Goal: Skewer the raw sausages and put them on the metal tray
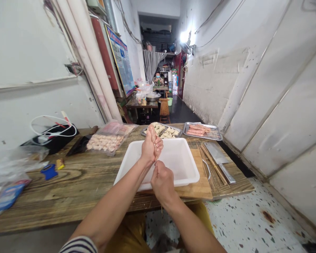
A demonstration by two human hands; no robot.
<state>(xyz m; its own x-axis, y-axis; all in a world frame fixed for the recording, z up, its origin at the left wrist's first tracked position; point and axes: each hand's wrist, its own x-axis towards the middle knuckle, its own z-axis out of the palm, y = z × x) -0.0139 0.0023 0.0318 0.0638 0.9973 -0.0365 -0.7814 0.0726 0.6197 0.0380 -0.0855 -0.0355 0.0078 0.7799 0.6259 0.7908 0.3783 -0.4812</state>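
Above a white plastic tub (pixel 189 165), my left hand (pixel 150 146) is wrapped round a pale pink piece of meat (pixel 152 131), whose top sticks out past the fingers. Just below it, my right hand (pixel 162 177) is closed on a thin wooden skewer (pixel 162 209); its lower end shows under the fist. The skewer's upper part runs toward the meat, and where it enters is hidden by my left hand. Behind the tub, a metal tray holds pale folded pieces (pixel 171 132). Another metal tray (pixel 218 135) at the back right holds pink skewered meat (pixel 196 130).
A cleaver (pixel 217 154) and loose skewers (pixel 213 167) lie right of the tub, partly over a wooden board (pixel 195 191). To the left are a bag of meat pieces (pixel 105 140), a blue object (pixel 49 171) and plastic bags. A masked person (pixel 158 79) is far back.
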